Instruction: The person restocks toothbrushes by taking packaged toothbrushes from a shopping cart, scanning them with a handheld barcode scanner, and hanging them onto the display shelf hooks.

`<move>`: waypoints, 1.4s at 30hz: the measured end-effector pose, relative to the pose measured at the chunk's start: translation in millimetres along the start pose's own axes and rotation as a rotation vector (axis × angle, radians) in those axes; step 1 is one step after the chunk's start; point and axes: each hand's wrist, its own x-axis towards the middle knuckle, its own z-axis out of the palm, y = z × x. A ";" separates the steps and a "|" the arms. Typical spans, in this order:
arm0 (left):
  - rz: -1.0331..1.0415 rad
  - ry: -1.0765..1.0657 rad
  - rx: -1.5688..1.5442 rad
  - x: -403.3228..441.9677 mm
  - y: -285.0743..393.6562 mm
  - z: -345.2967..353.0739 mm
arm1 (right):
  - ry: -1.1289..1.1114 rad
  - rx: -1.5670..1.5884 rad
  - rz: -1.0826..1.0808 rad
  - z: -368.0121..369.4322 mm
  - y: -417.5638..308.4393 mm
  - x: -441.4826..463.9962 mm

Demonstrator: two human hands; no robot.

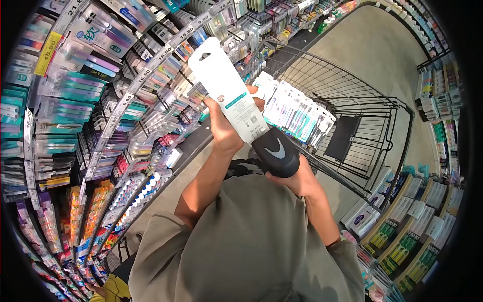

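Note:
My left hand [225, 132] is closed around the edges of a white hang-card package [232, 93], with the thumb on its left side and fingertips at its right. The card's printed back with a barcode faces up, and its hang hole is at the far end. Its contents are hidden underneath. My right hand [301, 177] grips a black handheld barcode scanner [276, 152] with a grey U-shaped mark. The scanner head is right at the barcode end of the package; I cannot tell whether they touch. The scanner's handle is mostly hidden.
A wire shopping cart [387, 103] stands ahead on the right, with several toothbrush packs [297, 110] at its near end. Shelves of hanging toothbrush packs [75, 85] with price strips line the left. Boxed goods [402, 241] fill shelves at lower right. Someone in yellow [116, 288] is at lower left.

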 end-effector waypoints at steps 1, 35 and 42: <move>-0.009 -0.073 0.015 0.9 1.6 -0.7 | -0.009 -0.017 -0.003 0.8 -1.2 1.1; 0.673 0.405 0.930 248.1 187.0 7.6 | 0.671 0.206 0.058 -30.6 164.3 -32.5; 0.657 0.394 0.869 263.4 192.6 10.4 | 0.652 0.189 0.089 -36.7 167.0 -33.1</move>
